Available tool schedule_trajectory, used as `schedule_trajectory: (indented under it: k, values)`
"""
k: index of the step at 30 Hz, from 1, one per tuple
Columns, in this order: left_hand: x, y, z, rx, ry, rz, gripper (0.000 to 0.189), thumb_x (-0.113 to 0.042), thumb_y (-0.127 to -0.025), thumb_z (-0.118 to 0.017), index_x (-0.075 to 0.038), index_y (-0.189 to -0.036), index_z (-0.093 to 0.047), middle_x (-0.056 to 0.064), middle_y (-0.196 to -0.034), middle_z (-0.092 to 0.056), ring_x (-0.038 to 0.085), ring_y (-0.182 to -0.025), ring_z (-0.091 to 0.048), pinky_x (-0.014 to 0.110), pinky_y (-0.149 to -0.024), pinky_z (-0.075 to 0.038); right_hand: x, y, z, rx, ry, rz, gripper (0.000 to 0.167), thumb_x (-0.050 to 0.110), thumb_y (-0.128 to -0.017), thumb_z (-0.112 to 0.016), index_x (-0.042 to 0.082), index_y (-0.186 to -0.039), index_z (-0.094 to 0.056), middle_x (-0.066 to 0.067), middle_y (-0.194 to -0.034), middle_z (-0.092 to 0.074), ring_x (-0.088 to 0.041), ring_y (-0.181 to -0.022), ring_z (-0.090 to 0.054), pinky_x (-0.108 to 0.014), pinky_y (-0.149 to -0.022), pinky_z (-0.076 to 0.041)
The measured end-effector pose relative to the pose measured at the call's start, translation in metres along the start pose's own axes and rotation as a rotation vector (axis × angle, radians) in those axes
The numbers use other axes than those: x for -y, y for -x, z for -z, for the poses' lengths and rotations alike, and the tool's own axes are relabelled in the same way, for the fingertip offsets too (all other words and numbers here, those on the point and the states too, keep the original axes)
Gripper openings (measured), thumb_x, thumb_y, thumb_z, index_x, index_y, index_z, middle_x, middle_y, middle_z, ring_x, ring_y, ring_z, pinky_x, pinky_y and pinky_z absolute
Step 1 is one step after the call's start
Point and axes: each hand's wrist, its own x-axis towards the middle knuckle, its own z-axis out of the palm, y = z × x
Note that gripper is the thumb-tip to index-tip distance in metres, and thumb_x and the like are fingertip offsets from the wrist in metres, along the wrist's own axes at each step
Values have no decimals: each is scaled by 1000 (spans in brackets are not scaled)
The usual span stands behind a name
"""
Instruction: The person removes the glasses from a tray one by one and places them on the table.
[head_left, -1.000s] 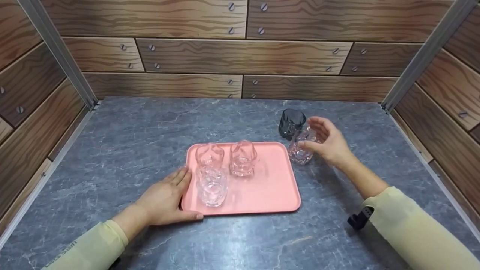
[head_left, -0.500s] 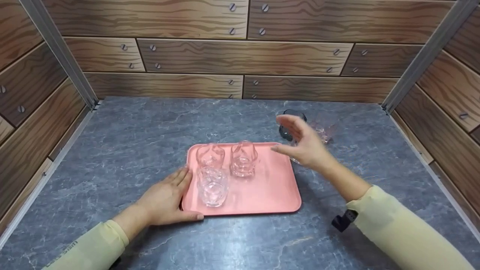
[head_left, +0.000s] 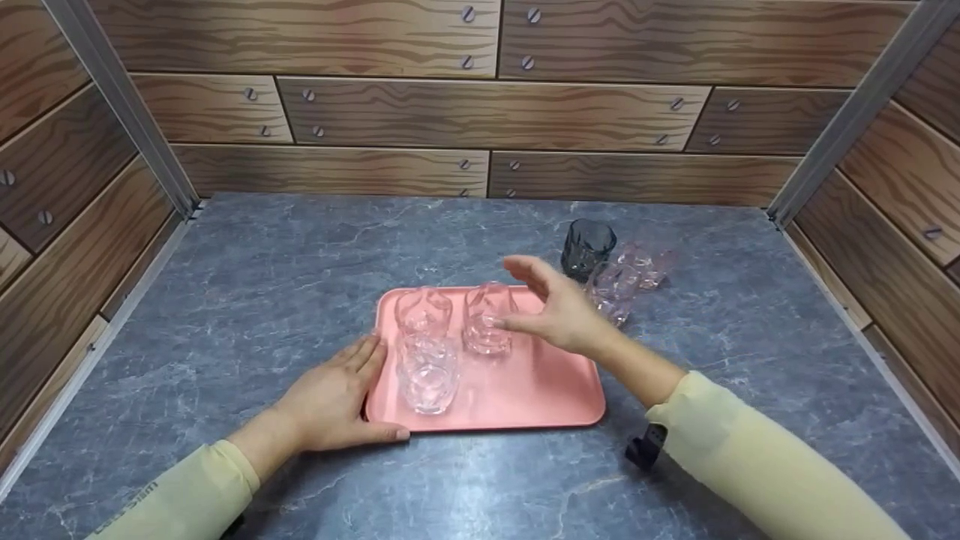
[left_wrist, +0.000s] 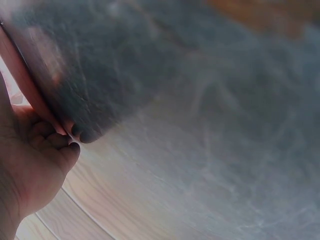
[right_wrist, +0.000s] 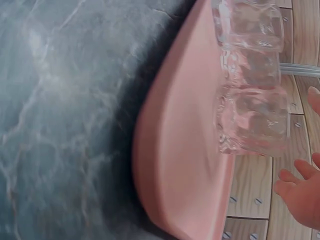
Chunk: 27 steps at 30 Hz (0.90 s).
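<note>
My left hand (head_left: pixel 330 397) lies at the left side of a pink tray (head_left: pixel 540 397), its extended fingers along the edge and its thumb at the front corner. Three clear drinking glasses stand on the tray: one at the back left (head_left: pixel 422 309), one at the front left (head_left: pixel 430 386) and one at the back, near the middle (head_left: pixel 486 343). Over the tray hovers my right hand (head_left: pixel 562 311), fingers and thumb spread apart with nothing held; its thumb overlaps the middle glass in the head view. The right wrist view shows fingers (right_wrist: pixel 295 187) apart from the nearest glass (right_wrist: pixel 255 120).
Just beyond the tray's back right corner stand a dark grey glass (head_left: pixel 587 247), a clear pinkish glass (head_left: pixel 611 292) partly behind my right hand, and another pinkish glass (head_left: pixel 651 266). Wood-patterned walls (head_left: pixel 480 112) enclose the grey marbled table (head_left: pixel 300 255) at the back and sides.
My right hand has moved left from around the nearer pinkish glass to above the tray, leaving that glass on the table. The left hand and the tray have stayed put.
</note>
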Motion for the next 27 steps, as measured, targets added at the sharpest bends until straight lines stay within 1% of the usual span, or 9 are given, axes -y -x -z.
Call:
schedule_trajectory:
  k: [6,9,12,19,24,27]
  values:
    - [0,0,0,1,0,-6,129,-90,-86,-54,14,-159,-33,36,-163,-32,47,-154,-32,55,-123,-32,-10,-2,-12,40,-26,-33,93,9,-81,-92,-1,-158,-42,-20,-161,-45,-35,-151,-41,-44,-127,-28]
    - [0,0,0,0,-3,-6,129,-90,-86,-55,14,-158,-34,37,-163,-32,47,-154,-32,55,-123,-33,-14,-2,-17,51,-59,-65,96,7,-80,-92,0,-160,-40,-21,-163,-42,-37,-153,-37,-44,-126,-30]
    - [-1,0,0,5,-1,-3,129,-89,-86,-56,14,-159,-33,37,-163,-31,47,-154,-32,56,-123,-33,-17,-2,-20,52,-63,-92,98,7,-80,-93,2,-161,-39,-22,-165,-40,-39,-154,-36,-44,-125,-31]
    - [-1,0,0,0,-6,-4,128,-89,-86,-56,14,-159,-33,36,-164,-31,47,-154,-32,56,-123,-34,-20,-3,-23,39,-26,-114,96,9,-80,-93,5,-161,-41,-20,-162,-45,-38,-150,-42,-45,-123,-35]
    - [0,0,0,3,0,3,128,-89,-86,-56,14,-159,-32,36,-164,-30,45,-154,-31,56,-123,-33,-20,-3,-24,35,-32,-114,93,12,-82,-93,5,-159,-43,-18,-158,-49,-35,-148,-46,-43,-122,-38]
    - [0,0,0,3,4,5,128,-89,-86,-56,14,-159,-32,36,-164,-30,45,-155,-31,55,-123,-33,-21,-3,-25,35,-44,-108,90,11,-83,-91,5,-159,-43,-19,-158,-50,-35,-148,-47,-43,-121,-38]
